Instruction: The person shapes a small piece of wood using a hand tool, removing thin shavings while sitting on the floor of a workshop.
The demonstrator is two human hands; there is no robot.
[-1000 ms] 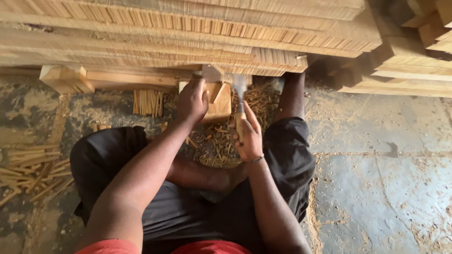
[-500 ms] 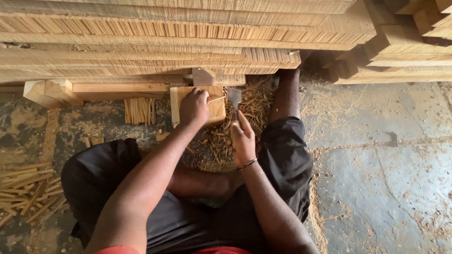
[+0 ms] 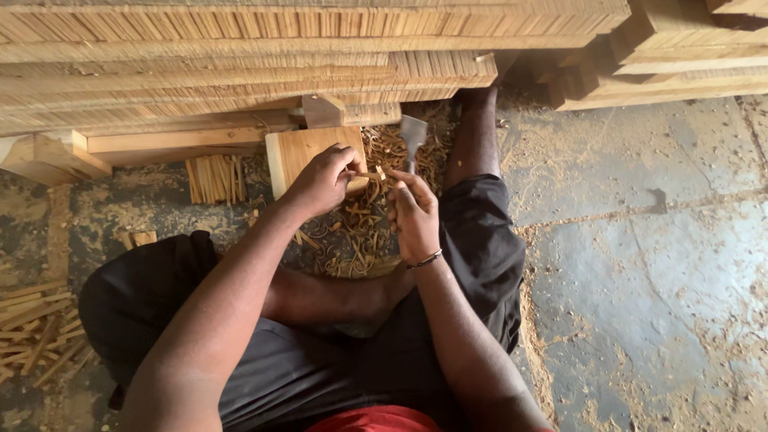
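I sit on the floor with legs folded, facing a pale wooden block (image 3: 300,152). My left hand (image 3: 324,180) rests on the block's near edge and pinches a thin wood stick (image 3: 370,174) that lies across it. My right hand (image 3: 412,210) grips the handle of a broad-bladed chisel-like knife (image 3: 413,138), its grey blade pointing away from me just right of the block. The two hands nearly touch at the stick. Curled wood shavings (image 3: 364,232) are heaped under and between them.
Stacks of split wood slats (image 3: 240,56) rise right behind the block, more (image 3: 680,48) at the upper right. A small bundle of short sticks (image 3: 216,178) stands left of the block; loose sticks (image 3: 32,328) lie far left. Bare dusty concrete floor (image 3: 640,280) spreads right.
The view has shifted, so the block and hands sit lower in frame. My left hand moved from the block's top to its near edge with the stick; my right hand drew closer to it.
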